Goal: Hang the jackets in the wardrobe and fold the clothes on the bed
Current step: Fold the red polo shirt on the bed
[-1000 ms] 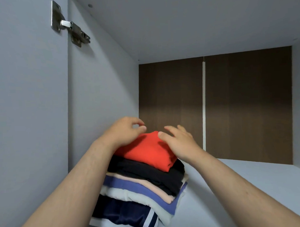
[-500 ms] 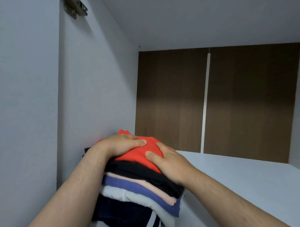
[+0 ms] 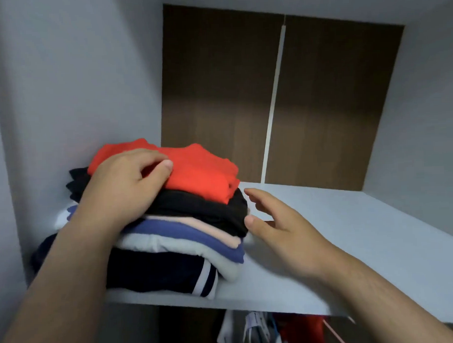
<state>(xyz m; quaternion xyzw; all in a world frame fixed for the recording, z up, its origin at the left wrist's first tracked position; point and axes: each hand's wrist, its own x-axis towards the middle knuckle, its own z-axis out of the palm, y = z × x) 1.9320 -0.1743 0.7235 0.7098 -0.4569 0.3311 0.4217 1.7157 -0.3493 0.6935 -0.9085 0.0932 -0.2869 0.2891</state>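
Resting atop stack [image 3: 197, 173] — left hand [image 3: 123, 186]

no readable text or labels anywhere.

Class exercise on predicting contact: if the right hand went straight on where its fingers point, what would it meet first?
Most likely the right hand would meet the side of the clothes pile, around the black garment; depth is unclear.
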